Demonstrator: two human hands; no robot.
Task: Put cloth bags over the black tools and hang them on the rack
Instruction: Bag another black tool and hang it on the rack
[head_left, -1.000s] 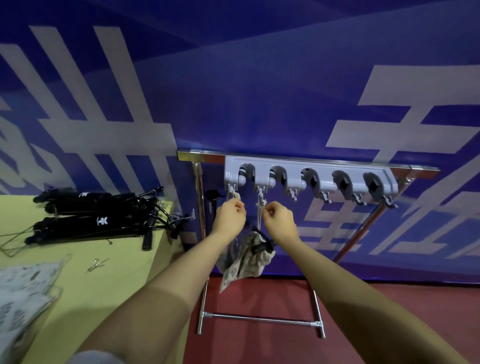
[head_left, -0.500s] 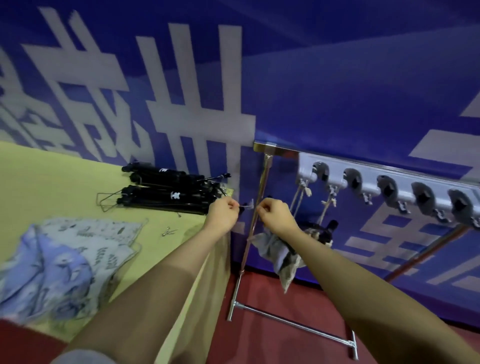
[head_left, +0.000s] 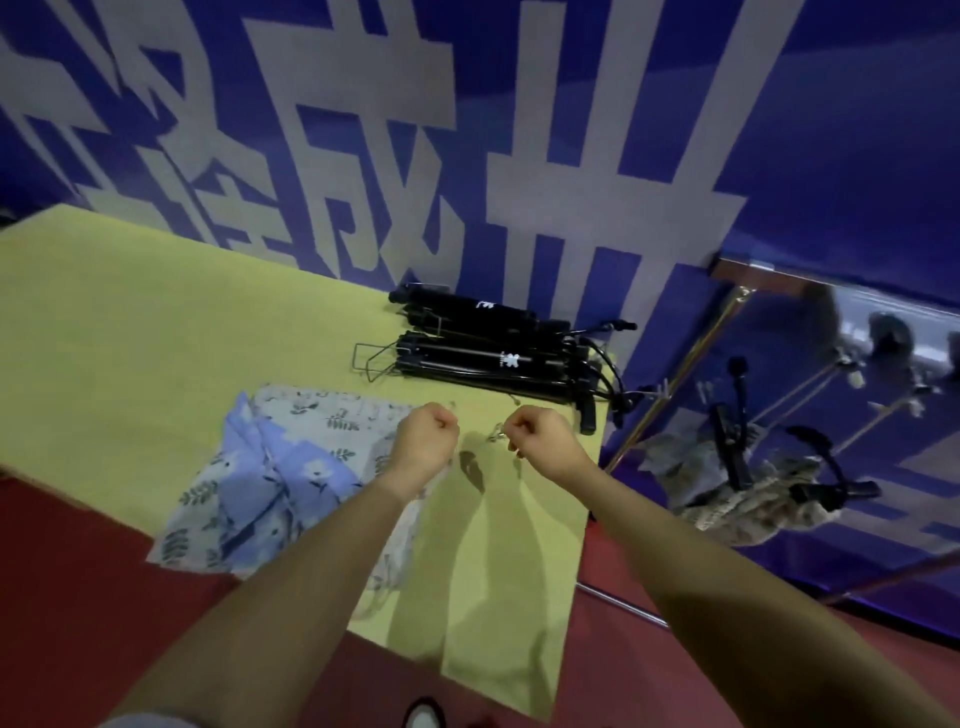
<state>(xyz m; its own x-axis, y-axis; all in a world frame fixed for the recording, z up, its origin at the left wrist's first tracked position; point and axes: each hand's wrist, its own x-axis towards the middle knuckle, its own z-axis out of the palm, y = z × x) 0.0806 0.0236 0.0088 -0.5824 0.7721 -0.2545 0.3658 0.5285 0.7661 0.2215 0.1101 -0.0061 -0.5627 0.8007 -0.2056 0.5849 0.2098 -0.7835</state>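
While your hands hover over the table (head_left: 156, 312), the head view puts you between cycles: 1 bagged tool (head_left: 748, 499) hangs from the rack (head_left: 883, 332) at the far right, blurred, and the next one has not been picked up. Your left hand (head_left: 423, 441) is curled into a loose fist with nothing visible in it. Your right hand (head_left: 540, 439) is curled too, fingertips pinched together; a small metal clip (head_left: 497, 432) lies just beside its knuckles, but the blur hides whether you grip it or it rests on the table, so I cannot tell. The bags (head_left: 270, 467) lie in a rumpled heap of leaf-print and blue-flower cloth just left of and partly under your left wrist. The tools (head_left: 483, 353), at least 2 folded black ones, lie side by side at the table's far edge, ahead of both hands and slightly right, well clear of your fingers. My judgement is that you next need to open a hand, reach forward for 1 tool, and draw a bag from the heap, finding its mouth before you slide the tool in.
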